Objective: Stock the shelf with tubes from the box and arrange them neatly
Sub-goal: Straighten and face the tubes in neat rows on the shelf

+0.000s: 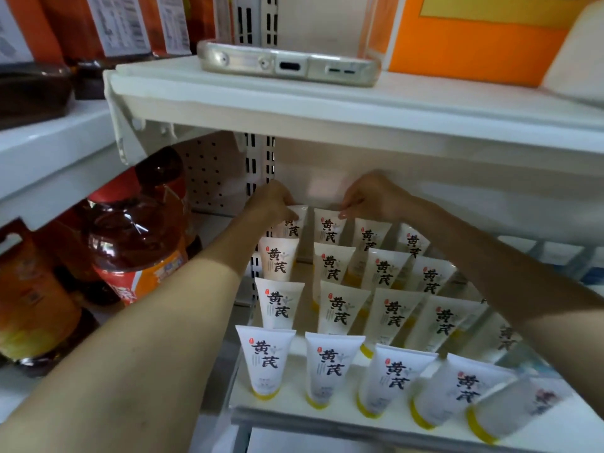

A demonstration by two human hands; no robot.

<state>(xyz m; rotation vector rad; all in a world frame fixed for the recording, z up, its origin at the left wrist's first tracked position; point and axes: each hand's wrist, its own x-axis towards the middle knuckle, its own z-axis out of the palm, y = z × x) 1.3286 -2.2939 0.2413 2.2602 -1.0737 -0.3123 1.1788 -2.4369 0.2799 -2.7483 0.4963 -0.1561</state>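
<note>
Several white tubes with black characters and yellow caps stand cap-down in rows on the white shelf [327, 416]. Both my arms reach to the back row. My left hand [273, 201] pinches the top edge of the back-left tube [294, 223]. My right hand [369, 197] pinches the top of the tube beside it [328, 228]. The front-row tubes [266, 364] lean slightly, more so toward the right. No box is in view.
A phone [289, 65] lies on the upper shelf [327, 103] right above my hands. Large oil bottles [137, 233] stand on the neighbouring shelf to the left. An orange carton [474, 37] sits top right. A perforated back panel [209, 171] closes the rear.
</note>
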